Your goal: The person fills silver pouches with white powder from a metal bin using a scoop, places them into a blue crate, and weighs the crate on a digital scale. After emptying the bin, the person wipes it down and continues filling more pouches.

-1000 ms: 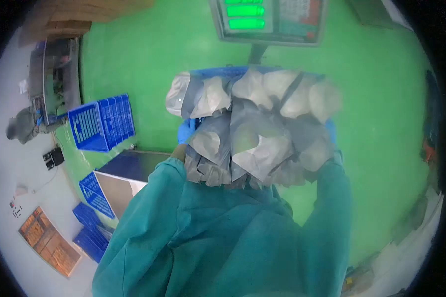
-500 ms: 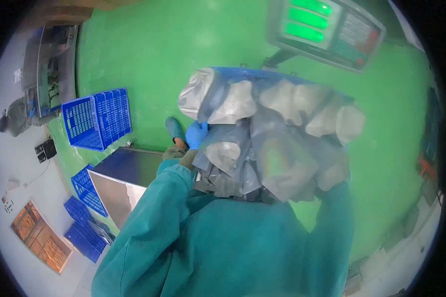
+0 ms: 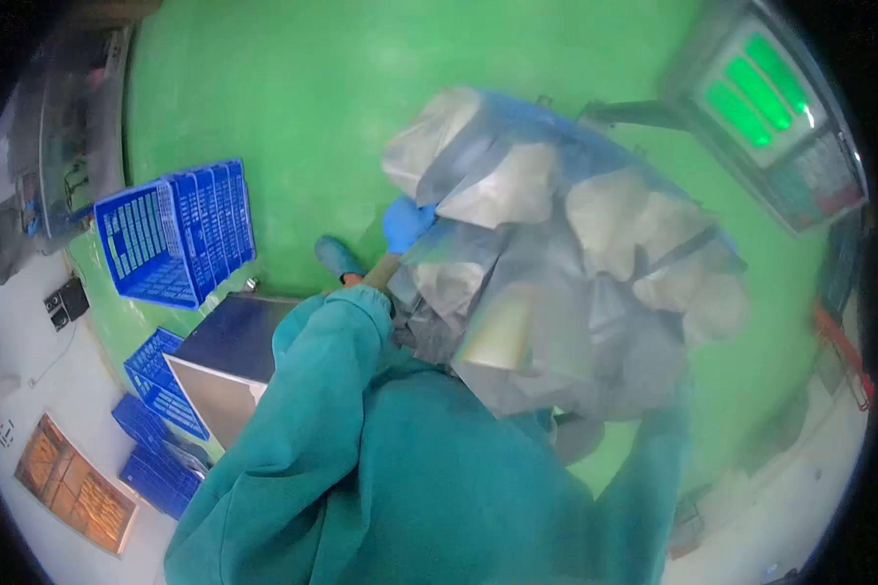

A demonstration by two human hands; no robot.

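A pile of grey translucent plastic bags (image 3: 595, 312) with pale white contents lies in front of my body, slightly blurred by motion. Along its far side shows the blue edge of a crate (image 3: 532, 109); the bags cover most of it. My left hand (image 3: 407, 224), in a blue glove, is closed at the left side of this load, its fingertips partly hidden by the bags. On the other side my right sleeve (image 3: 649, 468) reaches up beneath the load, and the bags hide my right hand.
A scale display (image 3: 761, 97) with green lit digits stands on a pole at the upper right. Blue crates (image 3: 180, 234) and a metal-sided box (image 3: 229, 341) are at the left. A person (image 3: 10, 239) is at the far left edge. Green floor (image 3: 293, 88) surrounds the load.
The load has tilted clockwise and shifted a little right in view, my left hand moving with its side. The scale display appears farther right and more turned as the view has swung.
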